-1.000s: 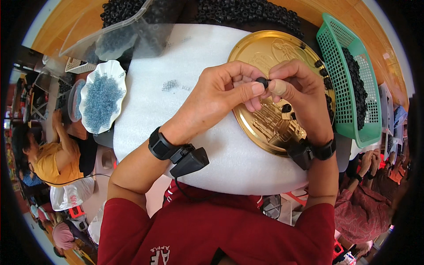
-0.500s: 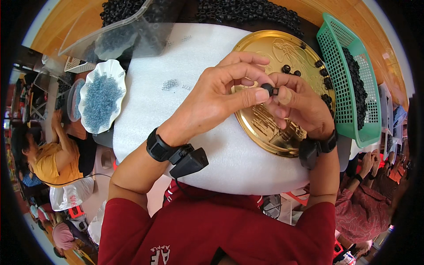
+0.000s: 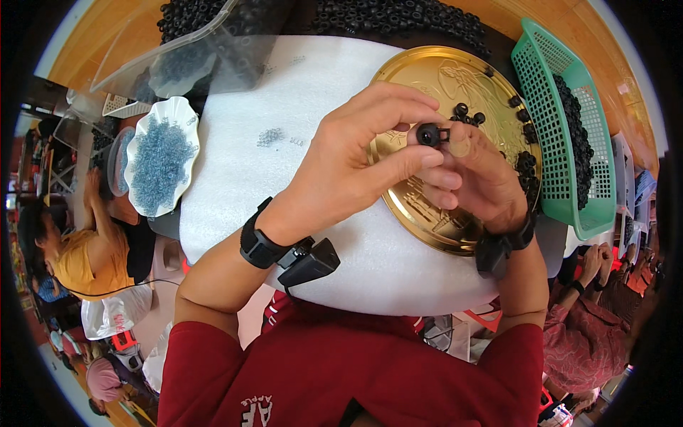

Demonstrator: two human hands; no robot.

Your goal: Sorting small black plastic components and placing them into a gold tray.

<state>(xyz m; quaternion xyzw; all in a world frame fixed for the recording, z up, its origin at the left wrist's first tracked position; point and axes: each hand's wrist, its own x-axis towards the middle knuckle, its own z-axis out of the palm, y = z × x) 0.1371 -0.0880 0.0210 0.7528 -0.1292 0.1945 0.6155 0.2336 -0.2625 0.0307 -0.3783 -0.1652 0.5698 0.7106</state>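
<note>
Over the gold round tray (image 3: 398, 64), a small black ball-shaped cord lock (image 3: 428, 134) with a square loop at one side is pinched in my right hand (image 3: 487, 167), between thumb and fingers. My left hand (image 3: 356, 149) is close beside it, thumb below and fingers above, spread apart with nothing gripped. Several similar black pieces (image 3: 525, 165) lie on the tray, mostly along its right side. Some small springs (image 3: 270, 136) are scattered on the white foam sheet (image 3: 235, 185) to the left of my hands.
A white scalloped dish (image 3: 192, 117) of bluish springs stands at left. Black parts fill a clear bin (image 3: 128, 60) at far left and a green basket (image 3: 528, 92) at right; more are heaped along the back (image 3: 398, 18). Other people sit at both sides.
My left thumb and fingers have come off the cord lock and spread apart. It stays in my right hand, turned so its round face shows.
</note>
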